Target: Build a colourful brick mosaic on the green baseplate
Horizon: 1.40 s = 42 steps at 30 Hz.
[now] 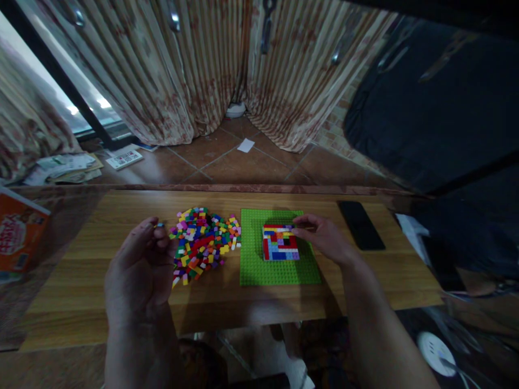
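My left hand (142,265) is raised over the table, left of a heap of loose toy bricks (203,243). Its thumb and forefinger pinch a small light-blue toy brick (161,225). A square build of toy bricks (279,254) in red, blue, white, yellow and lilac stands on a green baseplate (251,273). One dark square gap shows in its top, right of the middle. My right hand (318,233) reaches in from the right, its thumb and forefinger closed at the far right corner of the build. Whether a separate brick sits between those fingertips is hidden.
A black phone (360,225) lies on the wooden table (219,308), right of the baseplate. An orange package (20,232) stands off the left end. Past the far edge are papers (65,167) on the tiled floor and long curtains (194,70). A white power strip (437,354) is at lower right.
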Each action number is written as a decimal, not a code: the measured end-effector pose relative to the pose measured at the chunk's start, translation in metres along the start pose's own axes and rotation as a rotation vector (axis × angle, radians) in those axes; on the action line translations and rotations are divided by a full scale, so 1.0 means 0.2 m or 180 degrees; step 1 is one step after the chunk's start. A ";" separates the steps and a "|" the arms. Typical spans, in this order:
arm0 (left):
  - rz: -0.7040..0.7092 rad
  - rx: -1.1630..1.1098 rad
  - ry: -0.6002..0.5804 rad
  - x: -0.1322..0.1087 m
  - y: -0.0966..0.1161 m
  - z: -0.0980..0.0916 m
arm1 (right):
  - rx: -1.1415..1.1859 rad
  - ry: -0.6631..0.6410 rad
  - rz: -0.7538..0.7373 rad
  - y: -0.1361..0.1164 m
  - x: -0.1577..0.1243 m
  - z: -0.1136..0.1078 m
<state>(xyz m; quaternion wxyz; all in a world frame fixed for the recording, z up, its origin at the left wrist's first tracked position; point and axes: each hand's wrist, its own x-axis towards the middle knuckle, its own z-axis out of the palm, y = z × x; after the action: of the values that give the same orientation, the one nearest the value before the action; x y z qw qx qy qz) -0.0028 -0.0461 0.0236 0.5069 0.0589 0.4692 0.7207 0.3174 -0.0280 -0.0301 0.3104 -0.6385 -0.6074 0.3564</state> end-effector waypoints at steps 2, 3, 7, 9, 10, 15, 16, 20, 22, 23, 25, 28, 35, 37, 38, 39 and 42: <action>-0.0024 -0.0012 0.0012 0.00 0.00 0.01 | 0.0022 -0.0165 0.0000 0.00 0.00 0.01; -0.0024 -0.0007 0.0023 0.00 0.00 0.01 | 0.0044 -0.0225 -0.0014 0.00 0.00 0.01; -0.0037 0.0041 -0.0007 0.00 0.00 0.01 | 0.0011 -0.0276 -0.0081 0.00 0.02 0.03; -0.0040 0.0052 -0.0015 0.00 0.00 0.00 | -0.0047 -0.0268 -0.0070 0.00 0.02 0.03; -0.0034 0.0056 0.0005 0.00 0.00 0.01 | -0.0063 -0.0250 -0.0059 0.00 0.02 0.03; -0.0086 0.0090 0.0034 -0.01 0.01 0.01 | -0.0072 -0.0173 -0.0060 0.00 0.02 0.05; -0.0081 0.0073 0.0017 0.00 0.01 0.01 | -0.0061 -0.0190 -0.0070 0.00 0.02 0.05; -0.0036 0.0050 -0.0016 0.01 0.00 0.00 | -0.0046 -0.0241 -0.0103 0.01 0.02 0.05; -0.0009 0.0070 -0.0039 0.01 0.00 0.00 | -0.0117 -0.0211 -0.0106 0.01 0.02 0.06; -0.0004 0.0073 -0.0054 0.01 0.00 0.00 | -0.0165 -0.0185 -0.0114 0.01 0.02 0.06; -0.0025 0.0062 -0.0074 0.01 -0.01 0.00 | -0.0271 -0.0099 -0.0140 0.02 0.02 0.07; -0.0043 0.0007 -0.0091 0.01 -0.01 0.01 | -0.0367 -0.0034 -0.0194 0.01 0.02 0.08; -0.0069 0.0087 -0.0052 0.01 -0.01 0.01 | 0.0121 -0.0118 -0.0102 0.03 0.03 0.03; -0.0068 0.0109 -0.0018 0.01 0.00 0.01 | 0.0385 0.0242 0.0077 0.03 0.04 0.01; -0.0069 0.0122 -0.0003 0.00 0.00 0.01 | 0.0465 0.0457 0.0143 0.03 0.04 0.01; -0.0076 0.0139 0.0015 0.00 0.00 0.01 | 0.0483 0.0658 0.0170 0.03 0.05 0.00; -0.0076 0.0148 -0.0002 0.00 0.01 0.01 | 0.0403 0.1101 0.0005 0.00 0.05 0.01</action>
<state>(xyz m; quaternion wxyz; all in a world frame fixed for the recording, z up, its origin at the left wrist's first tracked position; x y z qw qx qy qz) -0.0029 -0.0452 0.0253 0.5141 0.0653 0.4863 0.7035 0.3159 -0.0171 -0.0310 0.4495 -0.6698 -0.5209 0.2791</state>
